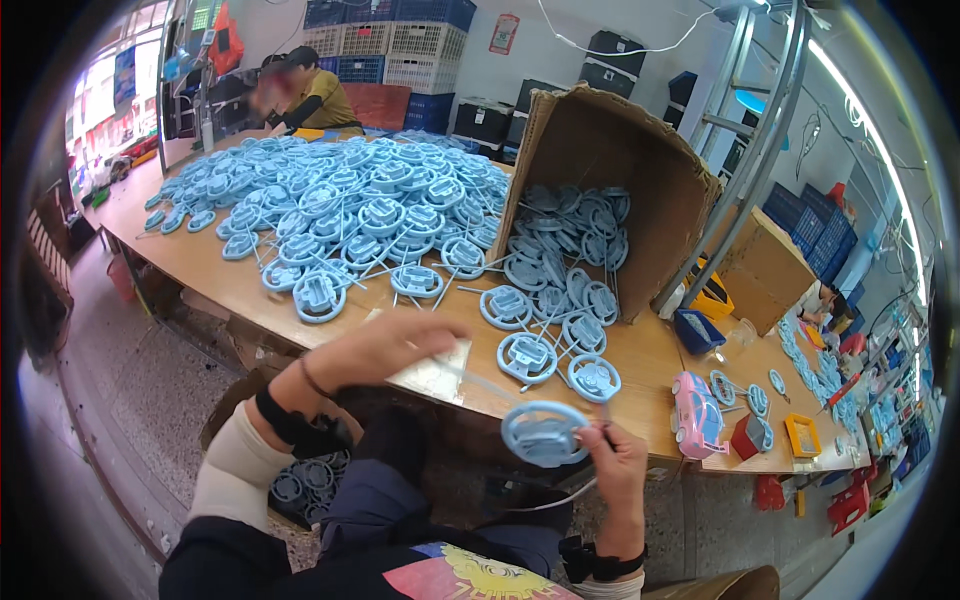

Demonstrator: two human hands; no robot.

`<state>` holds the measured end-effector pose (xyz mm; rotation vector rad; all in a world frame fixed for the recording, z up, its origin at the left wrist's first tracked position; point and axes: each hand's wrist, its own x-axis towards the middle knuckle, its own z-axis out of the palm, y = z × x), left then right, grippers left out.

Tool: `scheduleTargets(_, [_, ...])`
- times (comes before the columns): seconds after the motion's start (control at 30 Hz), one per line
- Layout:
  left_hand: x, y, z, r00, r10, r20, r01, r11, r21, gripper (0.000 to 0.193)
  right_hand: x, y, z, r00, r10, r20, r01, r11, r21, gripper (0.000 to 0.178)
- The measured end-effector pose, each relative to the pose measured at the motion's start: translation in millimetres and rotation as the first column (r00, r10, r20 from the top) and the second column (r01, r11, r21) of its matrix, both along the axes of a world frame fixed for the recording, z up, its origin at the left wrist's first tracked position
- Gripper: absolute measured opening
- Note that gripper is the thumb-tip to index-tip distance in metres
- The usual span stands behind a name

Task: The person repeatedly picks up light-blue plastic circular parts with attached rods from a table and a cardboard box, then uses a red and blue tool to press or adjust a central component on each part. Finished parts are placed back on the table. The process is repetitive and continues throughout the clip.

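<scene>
Jutting left from the right hand (619, 460) is a blue wheel (543, 436).

"What sits at the right of the counter (640, 390)?"
"A pink toy car (698, 412) near the edge; a yellow tray (791, 438) to its right; a small blue bin (698, 335) behind the car."
"And beyond?"
"Stacked blue and white crates (422, 74); a person (345, 105) in a yellowish top; a metal ladder (782, 82), right; a red bag (226, 42) hanging, left."
</scene>
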<state>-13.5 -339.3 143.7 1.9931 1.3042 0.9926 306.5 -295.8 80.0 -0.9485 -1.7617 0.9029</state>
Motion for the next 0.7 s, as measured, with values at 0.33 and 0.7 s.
scheduleTargets(0.33, [89.1,-18.7,-104.0,0.512,0.029,0.858,0.135,0.984,-0.114,0.034,-48.1,-4.0,-2.6,0.917,0.002,-0.398,-0.104,0.967,-0.233,0.023])
scheduleTargets(0.7, [48.4,-10.1,-93.4,0.477,0.192,0.858,-0.036,0.979,-0.200,0.027,-46.4,-11.6,7.3,0.928,0.055,0.368,-0.137,0.970,0.201,0.018])
